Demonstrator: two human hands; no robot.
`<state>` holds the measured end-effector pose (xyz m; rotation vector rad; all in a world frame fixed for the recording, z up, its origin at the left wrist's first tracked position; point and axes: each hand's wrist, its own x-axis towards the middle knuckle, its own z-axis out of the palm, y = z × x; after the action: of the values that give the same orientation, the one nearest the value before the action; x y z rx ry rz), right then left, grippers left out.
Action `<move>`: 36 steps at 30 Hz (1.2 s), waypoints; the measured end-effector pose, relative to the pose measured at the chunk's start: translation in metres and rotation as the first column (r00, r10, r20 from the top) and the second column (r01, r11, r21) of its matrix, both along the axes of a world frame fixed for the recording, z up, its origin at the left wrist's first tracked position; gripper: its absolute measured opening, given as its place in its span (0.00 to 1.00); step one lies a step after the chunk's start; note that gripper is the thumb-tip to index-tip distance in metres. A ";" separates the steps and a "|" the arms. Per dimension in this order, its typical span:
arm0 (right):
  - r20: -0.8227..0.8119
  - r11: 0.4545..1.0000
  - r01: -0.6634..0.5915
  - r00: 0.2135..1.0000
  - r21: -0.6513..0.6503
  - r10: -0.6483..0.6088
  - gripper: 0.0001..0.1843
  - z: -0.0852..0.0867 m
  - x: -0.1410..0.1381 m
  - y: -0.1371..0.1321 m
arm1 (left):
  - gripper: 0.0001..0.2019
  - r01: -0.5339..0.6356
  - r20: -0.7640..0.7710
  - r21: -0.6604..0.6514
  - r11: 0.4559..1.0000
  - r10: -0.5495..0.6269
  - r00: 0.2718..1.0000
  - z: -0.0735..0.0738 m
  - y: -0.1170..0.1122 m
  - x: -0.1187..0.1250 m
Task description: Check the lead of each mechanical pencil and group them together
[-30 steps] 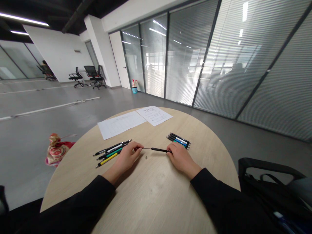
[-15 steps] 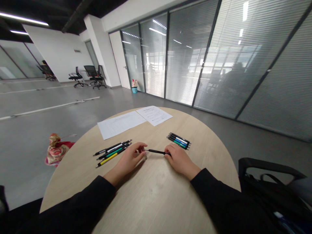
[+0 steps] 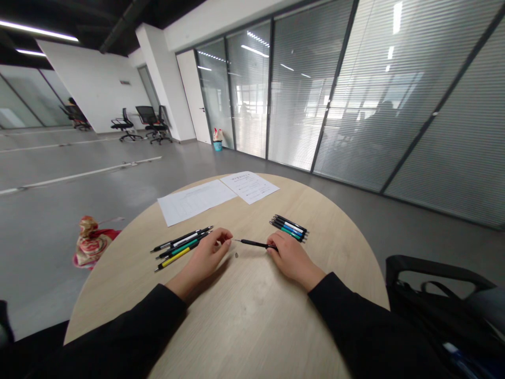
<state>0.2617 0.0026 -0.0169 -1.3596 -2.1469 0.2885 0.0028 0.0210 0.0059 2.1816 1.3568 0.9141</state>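
Round pale-wood table (image 3: 252, 316) fills the lower view, with a grey office floor and glass walls with lowered blinds behind it; both hands are down on the wood, black sleeves coming in from the near edge. The right hand (image 3: 290, 258) lies curled, fingers pressed together and closed on the rear end of a black pen (image 3: 254, 243); the pen lies low and nearly level over the table, its thin tip pointing across at the left hand (image 3: 205, 258). That hand is loosely curled, thumb and forefinger (image 3: 225, 240) drawn close just short of the tip; whether they pinch anything is too small to tell. A small grey piece (image 3: 236, 255) lies on the bare wood between the hands, just below the pen's tip and near the left fingers.

Crowding in: a fan of pens (image 3: 181, 245), black, green and yellow, lies just beyond the left hand's knuckles; a tighter bundle of pens (image 3: 290, 227), black with blue and green, lies just behind the right hand, near the held pen's rear end. Further back, two printed sheets (image 3: 195, 202) lie side by side near the far rim; on the floor to the left lies a patterned red bag (image 3: 92, 242); to the right a black bag (image 3: 434, 295) juts in beside the table; office chairs (image 3: 145, 123) stand well off by the far wall.
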 end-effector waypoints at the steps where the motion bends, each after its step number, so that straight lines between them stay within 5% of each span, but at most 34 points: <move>1: -0.001 1.000 -0.001 1.000 0.001 0.001 0.04 0.000 0.000 0.000 | 0.10 0.009 0.000 -0.001 1.000 -0.009 1.000 0.001 -0.001 0.001; 36: -0.009 0.999 -0.038 0.999 0.002 0.038 0.04 -0.003 0.000 0.000 | 0.11 0.058 -0.005 -0.023 0.998 -0.058 0.998 0.006 -0.005 0.005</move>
<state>0.2614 0.0023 -0.0198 -1.3149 -2.1675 0.3064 0.0074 0.0159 0.0119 2.1959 1.2926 0.8672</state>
